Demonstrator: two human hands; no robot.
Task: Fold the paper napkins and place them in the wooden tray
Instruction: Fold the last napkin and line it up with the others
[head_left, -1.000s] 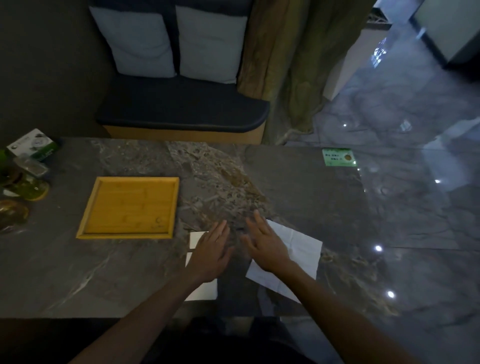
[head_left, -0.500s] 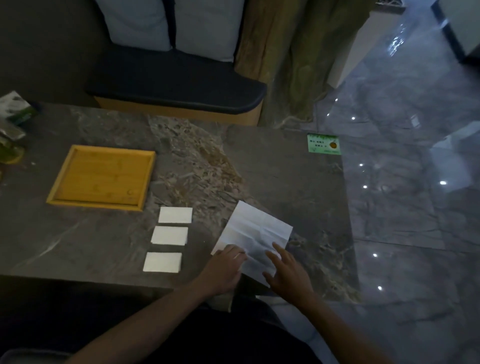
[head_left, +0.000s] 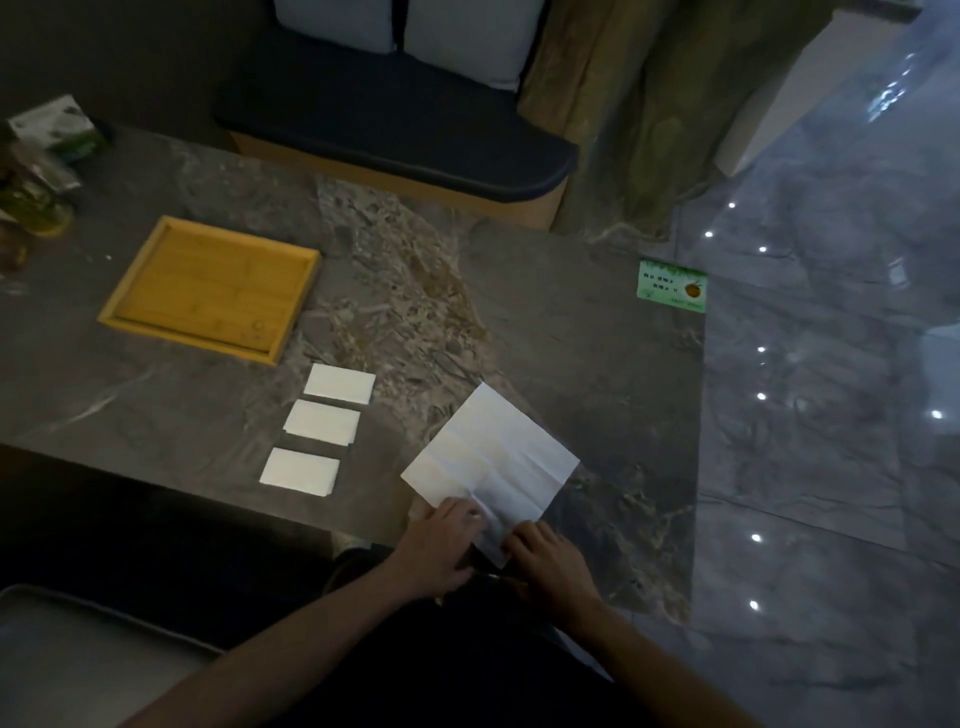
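At the table's near edge, the left hand (head_left: 439, 545) and right hand (head_left: 550, 558) sat close together, fingers curled, pinching the near corner of the unfolded napkin (head_left: 491, 457). Left of it lay three folded napkins (head_left: 322, 428) in a row. Beyond them, the wooden tray (head_left: 210, 288) stood on the table (head_left: 571, 322).

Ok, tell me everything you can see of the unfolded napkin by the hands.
The unfolded napkin is a white, thin paper square, creased into a grid by earlier folds. It lies open and nearly flat on the dark marble table, turned like a diamond, right of three folded napkins. Its near corner hangs past the table's near edge, where the left hand and right hand pinch it.
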